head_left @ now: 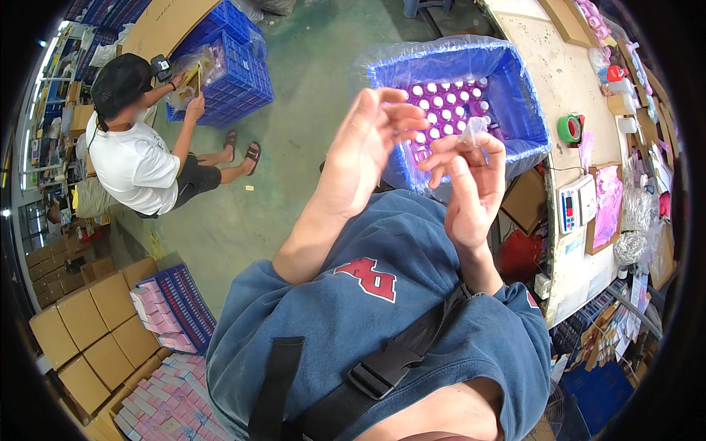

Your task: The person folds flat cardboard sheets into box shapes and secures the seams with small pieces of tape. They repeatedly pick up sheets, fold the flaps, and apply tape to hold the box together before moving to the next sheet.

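My left hand is raised in front of the blue crate, its fingers apart and a little bent, with nothing in them. To its right, my right hand has its fingers curled. A small piece of clear plastic shows at those fingers; its exact kind cannot be made out. Behind both hands, the crate is lined with clear plastic film. Inside stand several rows of purple bottles with white caps, partly hidden by my fingers.
A worktable runs along the right, bearing green tape and a scale. At the left a person handles something yellow beside stacked blue crates. Cartons and pink boxes are piled lower left.
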